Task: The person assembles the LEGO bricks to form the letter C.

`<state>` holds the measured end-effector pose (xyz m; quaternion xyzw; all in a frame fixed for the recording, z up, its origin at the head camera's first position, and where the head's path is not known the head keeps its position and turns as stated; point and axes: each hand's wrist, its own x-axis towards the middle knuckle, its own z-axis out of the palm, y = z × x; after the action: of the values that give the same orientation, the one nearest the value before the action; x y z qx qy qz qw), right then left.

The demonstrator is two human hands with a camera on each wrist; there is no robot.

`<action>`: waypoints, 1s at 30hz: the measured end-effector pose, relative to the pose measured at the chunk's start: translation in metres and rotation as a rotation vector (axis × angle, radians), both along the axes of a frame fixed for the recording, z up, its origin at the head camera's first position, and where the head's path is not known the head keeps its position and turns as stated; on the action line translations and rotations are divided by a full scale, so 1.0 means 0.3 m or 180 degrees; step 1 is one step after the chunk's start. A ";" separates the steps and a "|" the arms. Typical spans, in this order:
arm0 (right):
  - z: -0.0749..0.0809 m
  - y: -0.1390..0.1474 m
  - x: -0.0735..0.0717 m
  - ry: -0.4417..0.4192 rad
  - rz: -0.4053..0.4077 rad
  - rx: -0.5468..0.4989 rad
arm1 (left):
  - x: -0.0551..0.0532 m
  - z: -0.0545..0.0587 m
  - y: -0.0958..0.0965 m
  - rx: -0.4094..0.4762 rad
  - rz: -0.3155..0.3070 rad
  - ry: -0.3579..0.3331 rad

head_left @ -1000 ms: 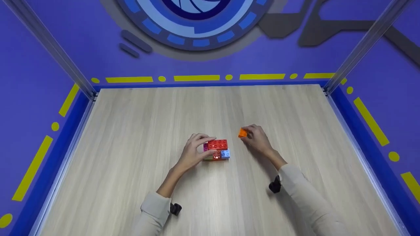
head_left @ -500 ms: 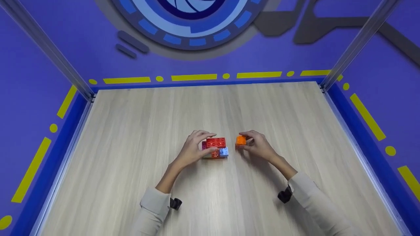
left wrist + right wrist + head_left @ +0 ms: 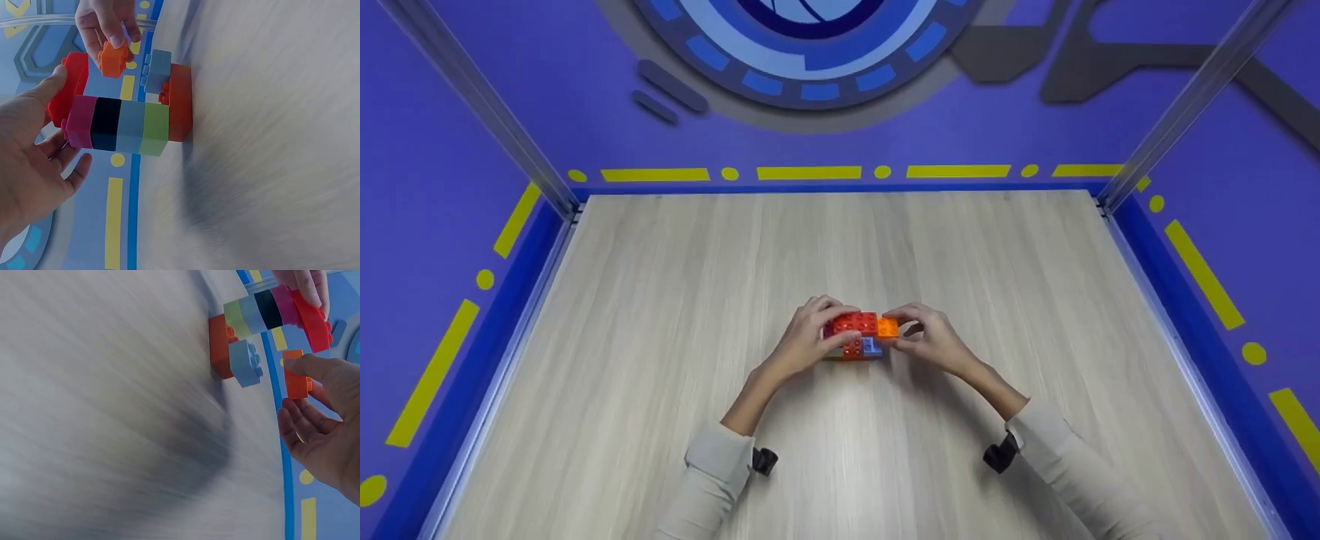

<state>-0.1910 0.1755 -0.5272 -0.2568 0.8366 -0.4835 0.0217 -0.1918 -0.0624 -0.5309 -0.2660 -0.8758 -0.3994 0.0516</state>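
My left hand [image 3: 802,337] grips a red toy building brick [image 3: 855,323] between thumb and fingers. That brick tops a column of magenta [image 3: 81,121], black [image 3: 106,124], light blue [image 3: 129,126] and green [image 3: 156,129] bricks. Beneath, an orange-red base brick [image 3: 181,104] lies on the table, with a separate light blue brick [image 3: 244,363] on its other end. My right hand [image 3: 937,341] pinches a small orange brick [image 3: 296,375]. Both wrist views show this brick held above the separate light blue one, with a gap between them, close to the red brick's end.
The wood-grain table [image 3: 697,262] is bounded by blue panels with yellow marks at the back [image 3: 810,142] and sides. Metal rails run along its left and right edges. Black devices [image 3: 1000,453] sit at both wrists.
My right hand has brought the orange brick leftward, from apart on the right to close beside the red brick's right end. My left hand has stayed at the column.
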 end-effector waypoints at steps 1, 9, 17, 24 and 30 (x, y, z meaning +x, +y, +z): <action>0.017 -0.008 0.008 -0.0006 0.0039 -0.0032 | -0.001 0.001 -0.001 0.0014 -0.0008 0.0006; 0.051 -0.033 0.017 -0.0033 0.0052 -0.0173 | -0.017 0.017 -0.003 -0.0010 -0.0071 -0.0003; 0.026 -0.029 0.022 0.0159 -0.0076 -0.0200 | -0.008 0.003 0.007 0.0065 -0.0082 0.0003; 0.049 -0.036 0.044 0.0018 -0.0151 -0.0200 | 0.004 0.003 0.009 0.0078 -0.0070 -0.0041; 0.044 -0.044 0.045 0.0005 -0.0073 -0.0266 | 0.006 0.002 0.010 0.0132 -0.0021 -0.0074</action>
<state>-0.1775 0.1622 -0.5140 -0.2483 0.8185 -0.5180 0.0048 -0.1899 -0.0594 -0.5302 -0.2631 -0.8670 -0.4207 0.0456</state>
